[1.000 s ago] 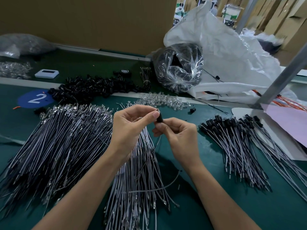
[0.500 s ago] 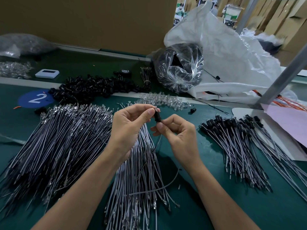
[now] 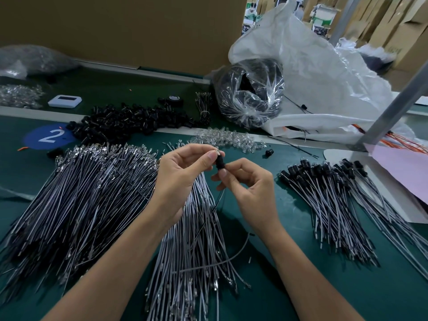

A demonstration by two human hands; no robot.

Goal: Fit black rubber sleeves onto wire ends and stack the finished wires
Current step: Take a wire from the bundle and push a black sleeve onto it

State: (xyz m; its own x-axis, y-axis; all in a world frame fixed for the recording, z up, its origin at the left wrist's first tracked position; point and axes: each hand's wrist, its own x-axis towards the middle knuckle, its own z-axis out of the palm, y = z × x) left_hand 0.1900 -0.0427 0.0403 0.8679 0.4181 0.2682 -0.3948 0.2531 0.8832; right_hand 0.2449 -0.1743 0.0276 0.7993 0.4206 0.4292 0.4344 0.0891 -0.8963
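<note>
Both hands meet above the green table. My left hand (image 3: 183, 174) pinches the top of a wire end where it comes out of a small black rubber sleeve (image 3: 219, 161). My right hand (image 3: 247, 184) pinches the sleeve from below, and the wire (image 3: 215, 205) hangs down beneath it. A big heap of bare grey wires (image 3: 76, 200) lies to the left and a smaller bundle (image 3: 190, 246) under my hands. Finished wires with black sleeves (image 3: 328, 195) lie stacked on the right. Loose black sleeves (image 3: 129, 119) are piled at the back.
A clear bag of black parts (image 3: 250, 93) and a large white bag (image 3: 319, 72) stand at the back right. Clear small parts (image 3: 227, 139) lie behind my hands. A blue "2" sticker (image 3: 48, 136) and a white device (image 3: 64, 101) are at the back left; pink paper (image 3: 403, 172) lies at the right.
The black sleeve has slid a little lower between the fingers, and my right hand has dropped slightly below it. The left hand keeps its pinch at the top.
</note>
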